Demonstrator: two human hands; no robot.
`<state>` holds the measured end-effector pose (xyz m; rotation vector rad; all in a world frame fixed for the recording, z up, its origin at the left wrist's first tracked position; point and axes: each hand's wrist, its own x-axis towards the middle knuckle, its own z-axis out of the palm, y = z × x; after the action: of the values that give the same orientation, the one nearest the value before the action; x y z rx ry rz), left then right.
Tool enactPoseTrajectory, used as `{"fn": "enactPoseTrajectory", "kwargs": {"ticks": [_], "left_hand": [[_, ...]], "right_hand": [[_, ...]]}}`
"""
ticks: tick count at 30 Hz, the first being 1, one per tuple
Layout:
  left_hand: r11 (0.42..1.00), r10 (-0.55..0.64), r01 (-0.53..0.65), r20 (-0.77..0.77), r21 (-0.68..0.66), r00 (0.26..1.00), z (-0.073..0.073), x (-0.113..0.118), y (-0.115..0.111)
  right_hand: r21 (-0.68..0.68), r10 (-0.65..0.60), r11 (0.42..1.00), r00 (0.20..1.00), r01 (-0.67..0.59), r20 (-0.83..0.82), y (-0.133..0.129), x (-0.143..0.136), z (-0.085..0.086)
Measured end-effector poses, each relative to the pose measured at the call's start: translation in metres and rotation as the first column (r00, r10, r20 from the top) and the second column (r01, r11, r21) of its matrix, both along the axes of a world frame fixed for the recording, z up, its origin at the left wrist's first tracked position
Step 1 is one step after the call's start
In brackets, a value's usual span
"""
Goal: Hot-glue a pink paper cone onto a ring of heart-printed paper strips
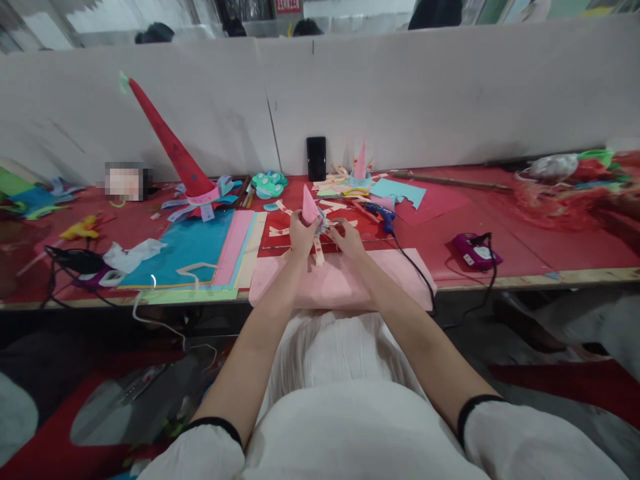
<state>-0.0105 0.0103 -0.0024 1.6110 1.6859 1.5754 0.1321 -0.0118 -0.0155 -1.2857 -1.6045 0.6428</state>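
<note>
A small pink paper cone (310, 205) with a pale blue base and cream strips with red marks spreading from it stands in front of me. My left hand (303, 235) is closed round the cone's lower left side. On the right, my right hand (349, 237) pinches at one of the strips (319, 252) side of the base, its fingertips partly hidden. Under both hands lie a red sheet (280, 245) and a folded pink cloth or sheet (330, 283). Behind them sits a similar pink cone (361, 163).
A blue glue gun (384, 217) lies just right of my hands, its cord running over the front edge. A black phone (317, 159) leans on the divider. Left are a tall red cone (173, 147) and coloured sheets (187, 250); right, a purple box (475, 252).
</note>
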Motion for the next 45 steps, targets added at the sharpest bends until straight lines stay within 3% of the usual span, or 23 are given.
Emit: {"fn": "enactPoseTrajectory", "kwargs": {"ticks": [10, 14, 21, 30, 45], "left_hand": [[1.000, 0.025, -0.022, 0.174, -0.017, 0.984, 0.009, 0.002, -0.006], [0.999, 0.026, -0.022, 0.171, -0.024, 0.985, 0.009, 0.002, -0.005], [0.997, -0.034, 0.040, 0.086, -0.069, 0.996, -0.001, 0.002, -0.001], [0.980, -0.161, 0.151, -0.070, -0.129, 0.984, -0.008, 0.004, -0.001], [0.968, -0.195, 0.164, -0.154, -0.192, 0.969, -0.003, 0.005, -0.006]], "right_hand": [[0.012, 0.085, 0.996, 0.989, -0.087, 0.120, -0.004, 0.000, 0.002], [0.016, 0.109, 0.994, 0.993, -0.110, 0.041, -0.003, -0.001, 0.003], [-0.023, -0.016, 1.000, 0.989, 0.013, -0.145, 0.003, 0.001, 0.000], [-0.034, -0.187, 0.982, 0.970, 0.184, -0.153, 0.009, 0.007, -0.008], [0.020, -0.349, 0.935, 0.930, 0.353, -0.114, 0.009, 0.013, -0.008]]}}
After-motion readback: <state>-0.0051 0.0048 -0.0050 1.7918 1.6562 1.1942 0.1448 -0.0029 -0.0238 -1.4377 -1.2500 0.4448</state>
